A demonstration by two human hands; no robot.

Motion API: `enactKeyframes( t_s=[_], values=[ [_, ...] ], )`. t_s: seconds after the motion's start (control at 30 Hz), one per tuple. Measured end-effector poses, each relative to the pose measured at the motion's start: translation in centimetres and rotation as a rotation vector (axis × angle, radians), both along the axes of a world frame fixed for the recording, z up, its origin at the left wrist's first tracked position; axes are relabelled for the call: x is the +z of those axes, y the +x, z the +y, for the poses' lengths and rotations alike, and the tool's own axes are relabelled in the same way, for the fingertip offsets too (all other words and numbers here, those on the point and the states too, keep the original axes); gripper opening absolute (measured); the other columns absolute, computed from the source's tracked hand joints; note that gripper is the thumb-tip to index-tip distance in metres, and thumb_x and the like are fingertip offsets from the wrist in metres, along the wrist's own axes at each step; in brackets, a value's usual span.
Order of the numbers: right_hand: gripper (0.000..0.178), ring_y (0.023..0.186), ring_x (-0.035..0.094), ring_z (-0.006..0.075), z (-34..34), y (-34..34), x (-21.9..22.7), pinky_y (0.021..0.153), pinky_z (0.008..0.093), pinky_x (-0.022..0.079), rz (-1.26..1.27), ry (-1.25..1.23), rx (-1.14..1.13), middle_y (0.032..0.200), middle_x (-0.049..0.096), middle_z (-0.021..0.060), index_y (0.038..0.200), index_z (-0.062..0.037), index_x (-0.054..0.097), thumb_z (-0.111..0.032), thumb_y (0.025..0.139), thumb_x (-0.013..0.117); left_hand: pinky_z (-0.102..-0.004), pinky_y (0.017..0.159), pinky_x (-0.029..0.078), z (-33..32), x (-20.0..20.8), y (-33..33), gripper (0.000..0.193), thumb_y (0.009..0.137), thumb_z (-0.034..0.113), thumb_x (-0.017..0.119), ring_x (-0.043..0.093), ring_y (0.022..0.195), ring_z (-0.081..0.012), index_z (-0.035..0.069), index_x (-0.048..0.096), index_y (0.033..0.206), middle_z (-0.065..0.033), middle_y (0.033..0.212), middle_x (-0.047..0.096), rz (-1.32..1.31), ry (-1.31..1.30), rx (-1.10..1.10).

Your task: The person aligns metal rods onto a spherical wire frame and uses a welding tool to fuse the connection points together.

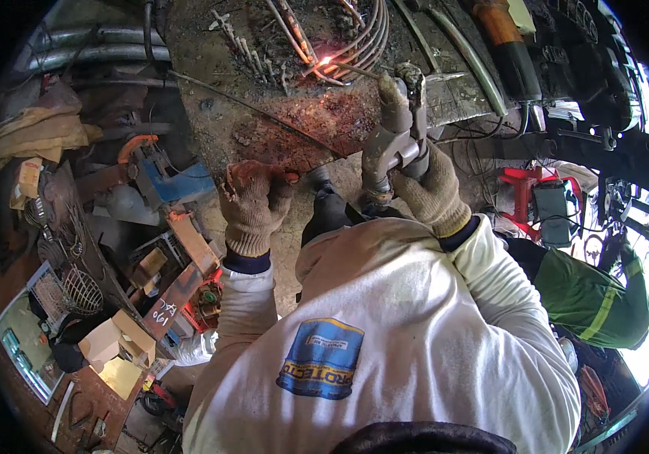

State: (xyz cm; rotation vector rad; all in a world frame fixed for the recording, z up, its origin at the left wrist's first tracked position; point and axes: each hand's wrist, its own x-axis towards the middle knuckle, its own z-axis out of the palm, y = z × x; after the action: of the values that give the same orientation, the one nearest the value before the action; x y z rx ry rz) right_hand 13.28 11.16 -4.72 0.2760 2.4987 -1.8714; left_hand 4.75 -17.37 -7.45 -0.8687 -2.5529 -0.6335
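Note:
My right hand (438, 193), in a knit work glove, is wrapped around a worn grey welding electrode holder (391, 147). From its jaws a thin electrode (358, 70) reaches left to a bright glowing spot on bent metal rods (374, 45). Those rods lie on a scorched metal worktable (211, 125). My left hand (255, 208), also gloved, is at the table's near edge with its fingers curled. Reddish light falls on its fingertips, and whatever they may hold is hidden. A long thin rod (256, 113) crosses the tabletop slantwise beyond that hand.
Short metal stubs (253, 57) stand on the table left of the rods. An orange-and-black power tool (510, 49) lies at the far right. Cardboard boxes (116, 344) and scrap crowd the left. A red stand (521, 198) and a person in green (589, 299) are at right.

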Motion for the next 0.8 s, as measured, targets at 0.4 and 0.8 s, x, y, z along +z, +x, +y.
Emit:
enactKeyframes(
  t_s=[0.4,0.8],
  values=[
    [0.036,0.091,0.067,0.0188,-0.4,0.1,-1.9,0.080,0.0314,0.053,-0.055,-0.426,-0.020,0.100,0.068,0.0090,0.118,0.0002,0.060,-0.011,0.085,0.070,-0.0429,0.078,0.052,-0.2,0.0,0.5,0.024,0.088,0.035,0.070,0.064,0.087,-0.0292,0.012,0.066,0.089,-0.0077,0.093,0.065,0.025,-0.038,0.004],
    [0.033,0.094,0.062,0.0120,1.3,1.2,-4.1,0.082,0.0270,0.051,-0.159,-0.880,-0.076,0.101,0.065,0.0026,0.118,-0.0013,0.058,-0.003,0.086,0.068,-0.0435,0.071,0.051,0.8,0.7,0.5,0.023,0.091,0.029,0.069,0.065,0.076,-0.0293,0.008,0.065,0.080,-0.0096,0.084,0.066,-0.040,0.129,-0.015]
  ],
)
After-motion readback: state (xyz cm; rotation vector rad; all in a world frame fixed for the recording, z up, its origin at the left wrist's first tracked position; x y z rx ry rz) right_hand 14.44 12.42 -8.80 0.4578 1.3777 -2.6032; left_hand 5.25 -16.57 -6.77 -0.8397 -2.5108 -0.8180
